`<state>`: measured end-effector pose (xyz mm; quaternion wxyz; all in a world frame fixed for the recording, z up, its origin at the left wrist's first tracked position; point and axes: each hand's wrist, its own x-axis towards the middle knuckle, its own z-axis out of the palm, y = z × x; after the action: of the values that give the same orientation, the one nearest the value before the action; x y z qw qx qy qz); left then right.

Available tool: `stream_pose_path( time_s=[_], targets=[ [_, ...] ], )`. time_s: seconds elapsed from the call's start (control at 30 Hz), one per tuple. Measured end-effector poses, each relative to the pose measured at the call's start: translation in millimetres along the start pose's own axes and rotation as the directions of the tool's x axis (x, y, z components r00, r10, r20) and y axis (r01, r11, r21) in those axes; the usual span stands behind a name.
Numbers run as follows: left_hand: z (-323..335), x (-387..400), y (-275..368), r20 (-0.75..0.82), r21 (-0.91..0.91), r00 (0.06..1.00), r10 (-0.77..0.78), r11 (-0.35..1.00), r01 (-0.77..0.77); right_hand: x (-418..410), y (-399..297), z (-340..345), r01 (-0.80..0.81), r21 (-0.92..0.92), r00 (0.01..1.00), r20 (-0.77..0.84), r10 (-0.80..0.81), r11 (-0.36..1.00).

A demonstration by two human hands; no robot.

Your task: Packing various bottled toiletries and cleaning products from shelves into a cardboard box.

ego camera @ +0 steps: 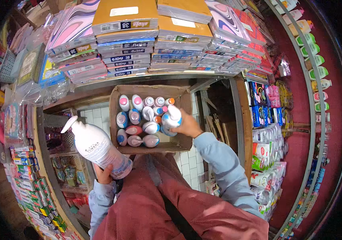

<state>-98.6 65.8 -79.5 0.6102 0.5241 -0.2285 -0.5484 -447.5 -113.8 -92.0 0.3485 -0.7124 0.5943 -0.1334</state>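
My left hand [104,174] grips the lower part of a large white pump bottle [97,147], tilted to the left, with a pump spout at its top. My right hand [187,123] is closed around a white and blue pump bottle [172,118] at the right side of a cardboard box [151,89]. Inside the box stand several smaller bottles, among them one with a pink cap [124,100], one with an orange cap [170,101] and a white pump bottle [151,127]. The base of the bottle in my right hand is partly hidden.
Stacks of wrapped notebooks [126,45] line a shelf beyond the box. Boxed goods [33,186] fill the left side. Packaged pads [259,103] and bagged goods [262,180] stand at the right, beside a curved metal rail [313,90] with bottles behind it. A wooden counter edge [243,120] runs along the right.
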Motion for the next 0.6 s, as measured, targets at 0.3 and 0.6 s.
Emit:
stream_pose_path(
  time_s=[0.3, 0.6],
  targets=[
    [0, 1, -1, 0.107, 0.067, 0.992, -0.066, 0.996, 0.059, 17, 74, 83, -0.106, -0.070, 0.988, 0.102, 0.112, 0.992],
    [13, 1, 7, 0.115, 0.222, 0.992, -0.043, 0.975, 0.017, 36, 109, 112, -0.294, -0.197, 0.936, 0.138, 0.323, 0.935]
  ],
)
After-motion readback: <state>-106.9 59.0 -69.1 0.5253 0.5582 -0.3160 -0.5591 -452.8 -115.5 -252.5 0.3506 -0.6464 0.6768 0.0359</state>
